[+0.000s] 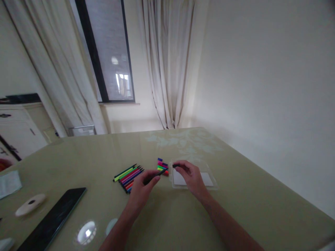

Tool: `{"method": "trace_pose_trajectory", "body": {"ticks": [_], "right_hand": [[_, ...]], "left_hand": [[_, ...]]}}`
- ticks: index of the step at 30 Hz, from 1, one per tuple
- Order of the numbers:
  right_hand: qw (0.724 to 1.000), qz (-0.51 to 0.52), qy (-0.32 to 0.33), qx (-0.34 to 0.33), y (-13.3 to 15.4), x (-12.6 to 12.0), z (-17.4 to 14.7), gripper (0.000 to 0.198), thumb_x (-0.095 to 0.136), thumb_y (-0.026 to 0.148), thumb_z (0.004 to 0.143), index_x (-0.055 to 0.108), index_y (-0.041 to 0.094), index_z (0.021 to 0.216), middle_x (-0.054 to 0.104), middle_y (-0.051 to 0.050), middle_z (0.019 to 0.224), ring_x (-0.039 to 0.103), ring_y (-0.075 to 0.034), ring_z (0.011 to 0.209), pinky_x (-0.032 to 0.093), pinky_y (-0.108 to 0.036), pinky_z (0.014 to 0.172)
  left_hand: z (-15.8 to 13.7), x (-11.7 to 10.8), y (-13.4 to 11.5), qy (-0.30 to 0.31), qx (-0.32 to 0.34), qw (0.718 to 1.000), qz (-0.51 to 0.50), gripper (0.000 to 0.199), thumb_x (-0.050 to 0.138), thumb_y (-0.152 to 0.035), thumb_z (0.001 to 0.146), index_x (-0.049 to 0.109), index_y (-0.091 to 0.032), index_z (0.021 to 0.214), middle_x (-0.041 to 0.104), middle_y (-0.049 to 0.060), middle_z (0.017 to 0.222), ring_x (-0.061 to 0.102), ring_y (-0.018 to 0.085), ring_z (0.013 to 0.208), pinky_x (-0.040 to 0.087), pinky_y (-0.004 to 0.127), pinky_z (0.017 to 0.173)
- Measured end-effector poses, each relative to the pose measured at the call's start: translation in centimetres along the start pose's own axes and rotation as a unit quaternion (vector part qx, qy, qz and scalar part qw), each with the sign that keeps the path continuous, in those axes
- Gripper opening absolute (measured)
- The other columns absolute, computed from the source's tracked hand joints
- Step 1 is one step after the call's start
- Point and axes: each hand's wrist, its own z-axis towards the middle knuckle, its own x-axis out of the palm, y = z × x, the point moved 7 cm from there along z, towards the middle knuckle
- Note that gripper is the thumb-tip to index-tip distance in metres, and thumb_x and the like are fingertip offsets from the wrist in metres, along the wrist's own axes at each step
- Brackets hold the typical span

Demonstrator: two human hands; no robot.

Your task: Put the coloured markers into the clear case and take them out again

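My left hand (pixel 144 184) grips a black marker (pixel 160 173), its tip pointing to the right. Between the thumb and fingers of my right hand (pixel 188 174) is a small black cap (pixel 176 166), apart from the marker's tip. Left of my left hand lies a row of coloured markers (pixel 128 177), partly hidden by that hand. Several colourful caps (pixel 161 164) lie on the table just beyond the black marker. Under and behind my right hand rests a clear plastic case (pixel 193 188) with a white sheet (pixel 206 179) in it.
A black tablet-like slab (pixel 53 218) lies at the left front, beside a white oval object (pixel 30 205). A round shiny disc (pixel 87 233) is near my left forearm. The greenish table (pixel 251 209) meets a wall (pixel 274 104) on the right.
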Motion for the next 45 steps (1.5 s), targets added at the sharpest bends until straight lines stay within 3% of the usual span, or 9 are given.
{"method": "trace_pose_trajectory", "body": {"ticks": [13,19,31,38,40,45], "right_hand": [[0.998,-0.043,0.031,-0.031,1.5,0.7,-0.5,0.017,0.066,0.032,0.093,0.078,0.027,0.104,0.076,-0.004,0.100,0.068,-0.021,0.092,0.052,-0.032,0.082],[0.994,-0.083,0.054,-0.035,1.9,1.0,-0.5,0.018,0.067,0.038,0.093,0.079,0.027,0.102,0.075,-0.004,0.093,0.065,-0.019,0.083,0.051,-0.031,0.078],[0.995,-0.041,0.093,0.001,0.9,1.8,-0.9,0.014,0.074,0.032,0.087,0.083,0.027,0.096,0.077,-0.002,0.087,0.068,-0.019,0.083,0.049,-0.030,0.079],[0.986,-0.016,0.149,0.067,0.4,2.4,-1.1,0.013,0.076,0.033,0.084,0.078,0.022,0.090,0.073,-0.001,0.075,0.065,-0.017,0.069,0.047,-0.026,0.064],[0.978,-0.058,0.188,0.073,0.7,2.5,-1.5,0.010,0.077,0.030,0.082,0.076,0.021,0.086,0.069,0.001,0.070,0.061,-0.015,0.064,0.044,-0.025,0.060],[0.938,-0.174,0.288,0.084,0.1,2.1,-2.4,0.006,0.074,0.020,0.078,0.075,0.021,0.083,0.069,0.001,0.071,0.060,-0.015,0.065,0.041,-0.024,0.058]], "left_hand": [[-0.2,-0.1,-0.3,0.020,-0.007,0.999,0.034,0.034,0.074,-0.046,0.081,0.081,-0.019,0.100,0.081,0.009,0.097,0.075,0.027,0.092,0.059,0.035,0.082],[-0.3,0.0,-0.6,0.025,0.004,0.998,0.052,0.032,0.074,-0.046,0.080,0.081,-0.020,0.097,0.081,0.007,0.092,0.074,0.026,0.088,0.059,0.034,0.078],[-1.0,0.7,-1.2,0.043,0.009,0.995,0.095,0.030,0.069,-0.046,0.085,0.083,-0.023,0.098,0.081,0.004,0.087,0.071,0.024,0.081,0.053,0.030,0.074],[-1.1,1.6,-1.2,0.073,0.015,0.991,0.115,0.030,0.065,-0.048,0.089,0.081,-0.023,0.088,0.079,0.004,0.085,0.071,0.021,0.079,0.052,0.028,0.072],[-0.6,0.5,-1.0,0.052,0.015,0.989,0.134,0.034,0.067,-0.053,0.086,0.079,-0.022,0.090,0.079,0.004,0.085,0.069,0.020,0.074,0.050,0.028,0.067],[0.7,-5.5,-0.2,-0.121,-0.016,0.983,0.139,0.049,0.061,-0.066,0.082,0.074,-0.019,0.083,0.078,0.006,0.082,0.070,0.025,0.077,0.053,0.033,0.071]]}}
